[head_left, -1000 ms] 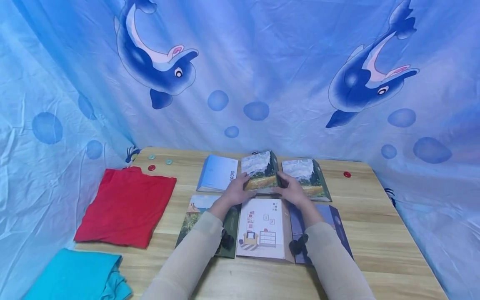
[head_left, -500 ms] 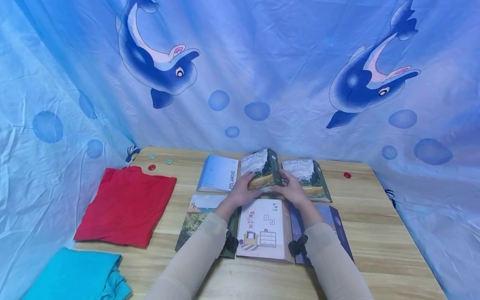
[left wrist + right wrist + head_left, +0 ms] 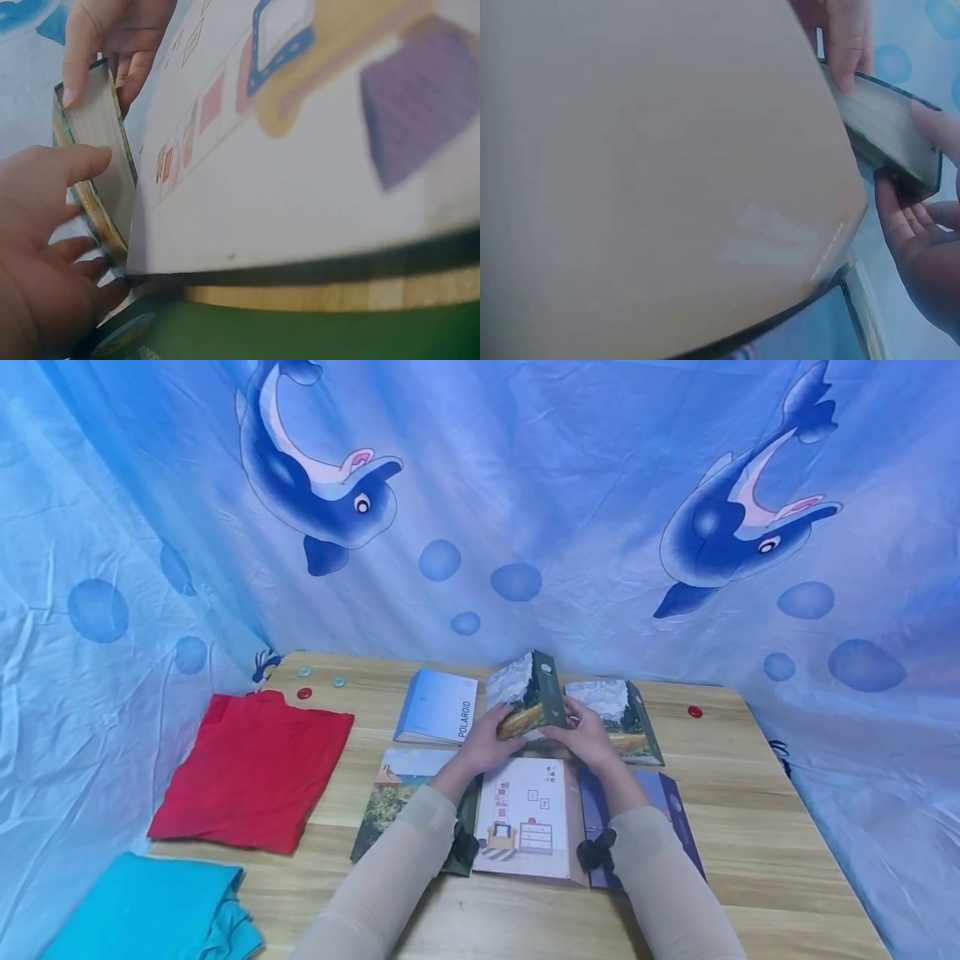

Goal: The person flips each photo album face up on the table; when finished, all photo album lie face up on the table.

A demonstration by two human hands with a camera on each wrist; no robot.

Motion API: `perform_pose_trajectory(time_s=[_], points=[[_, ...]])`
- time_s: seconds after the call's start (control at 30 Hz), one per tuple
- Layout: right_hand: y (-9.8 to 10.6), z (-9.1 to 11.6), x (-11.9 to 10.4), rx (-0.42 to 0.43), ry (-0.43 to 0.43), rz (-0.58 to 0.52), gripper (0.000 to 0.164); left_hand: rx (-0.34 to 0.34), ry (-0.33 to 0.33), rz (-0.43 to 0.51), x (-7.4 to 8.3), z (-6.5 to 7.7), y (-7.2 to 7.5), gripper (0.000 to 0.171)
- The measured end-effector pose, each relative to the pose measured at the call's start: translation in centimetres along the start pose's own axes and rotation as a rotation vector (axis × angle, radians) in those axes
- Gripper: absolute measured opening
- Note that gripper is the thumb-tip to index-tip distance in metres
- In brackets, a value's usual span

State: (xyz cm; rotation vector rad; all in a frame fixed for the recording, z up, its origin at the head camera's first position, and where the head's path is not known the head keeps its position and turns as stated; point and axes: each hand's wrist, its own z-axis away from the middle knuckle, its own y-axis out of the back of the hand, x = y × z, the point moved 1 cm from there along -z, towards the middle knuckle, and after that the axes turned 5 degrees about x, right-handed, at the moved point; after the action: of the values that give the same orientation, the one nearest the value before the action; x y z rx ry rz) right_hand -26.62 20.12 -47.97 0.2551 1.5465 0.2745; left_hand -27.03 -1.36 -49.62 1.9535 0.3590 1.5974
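Note:
Both hands hold a thick book with a painted wheat-field cover and a dark green spine, at the middle of the back row. It is tilted, its far end raised. My left hand grips the left side and near edge, and my right hand grips the spine side. In the left wrist view the left thumb presses the page edges, fingers on the cover. The right wrist view shows the right hand with thumb on the pages and fingers curled beneath. A white book lies just in front.
A blue POLAROID book lies left, a matching wheat-field book right. In front are a garden-painting book and a purple book. Red cloth and turquoise cloth lie left. A red button sits right.
The held book has been raised and tilted, its far end higher and its green spine turned more into view. Both hands shift slightly with it; the other books stay put.

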Motion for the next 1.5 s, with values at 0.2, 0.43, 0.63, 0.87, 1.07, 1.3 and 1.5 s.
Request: perform_pose_trajectory(time_s=[0.2, 0.43, 0.63, 0.87, 1.07, 1.3, 1.5], points=[[0.1, 0.1, -0.4, 0.026, 0.025, -0.004, 0.091, 0.035, -0.041, 0.071, 0.4, -0.2, -0.3, 0.064], [0.1, 0.4, -0.9, 0.062, 0.067, -0.037, 0.082, 0.057, -0.043, 0.148, 0.8, -0.1, -0.5, 0.064], [0.0, 1.2, -2.3, 0.094, 0.143, -0.051, 0.075, 0.057, -0.022, 0.230, 1.0, 0.0, -0.7, 0.067], [-0.2, 0.4, -1.6, 0.127, 0.169, -0.078, 0.078, 0.041, 0.007, 0.363, 1.9, 0.1, -0.7, 0.070], [-0.9, 0.5, -1.7, 0.028, 0.227, -0.122, 0.082, 0.040, -0.080, 0.394, 1.9, 0.0, 0.7, 0.079], [-1.5, 0.4, -2.0, -0.103, 0.181, -0.028, 0.084, -0.001, -0.087, 0.400, 1.8, -0.1, 2.7, 0.077], [-2.0, 0.4, -1.8, -0.221, 0.062, 0.033, 0.080, -0.025, -0.054, 0.427, 1.3, 0.2, 3.2, 0.076]])
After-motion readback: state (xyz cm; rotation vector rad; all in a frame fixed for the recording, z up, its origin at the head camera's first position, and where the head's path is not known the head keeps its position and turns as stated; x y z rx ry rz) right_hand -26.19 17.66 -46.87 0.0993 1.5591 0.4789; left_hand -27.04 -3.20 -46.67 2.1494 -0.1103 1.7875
